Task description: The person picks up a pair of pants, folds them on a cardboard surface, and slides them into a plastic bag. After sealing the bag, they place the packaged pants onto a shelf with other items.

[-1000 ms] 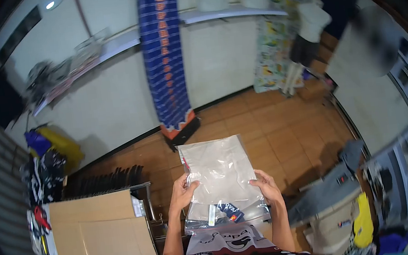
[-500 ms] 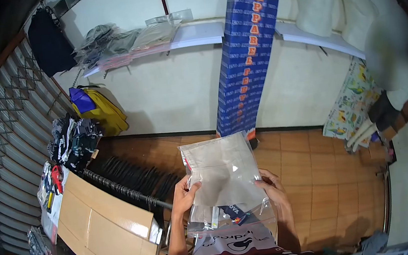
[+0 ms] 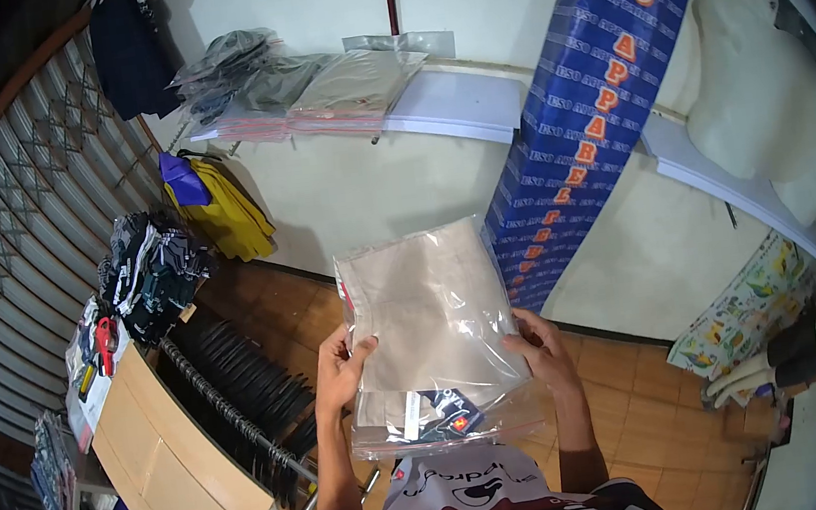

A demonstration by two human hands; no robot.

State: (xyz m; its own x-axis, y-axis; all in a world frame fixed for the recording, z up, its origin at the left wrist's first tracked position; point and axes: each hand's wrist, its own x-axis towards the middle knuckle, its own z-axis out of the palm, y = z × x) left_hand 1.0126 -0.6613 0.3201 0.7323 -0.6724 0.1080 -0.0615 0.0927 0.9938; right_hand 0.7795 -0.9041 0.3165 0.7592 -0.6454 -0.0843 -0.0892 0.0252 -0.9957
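Between my two hands is a clear plastic bag point(image 3: 424, 304) with a folded beige garment inside. A dark blue tag point(image 3: 449, 413) shows through the plastic near the end closest to me, where a reddish seal line runs across. My left hand point(image 3: 342, 368) grips the bag's left edge, thumb on top and fingers underneath. On the opposite edge, my right hand point(image 3: 542, 348) holds it the same way. The fingers under the bag are mostly hidden.
A wall shelf point(image 3: 456, 103) carries bagged garments point(image 3: 348, 85). To the left are a cardboard-topped table point(image 3: 164, 454), red scissors point(image 3: 107, 340), a clothes pile point(image 3: 154, 274) and a rack of black hangers point(image 3: 241, 375). A blue banner-covered column point(image 3: 594, 123) and white mannequin torso point(image 3: 756, 84) stand right.
The bag has been raised slightly away from my body, with both hands still on its edges. My view has turned, so the shelf and column appear shifted right.
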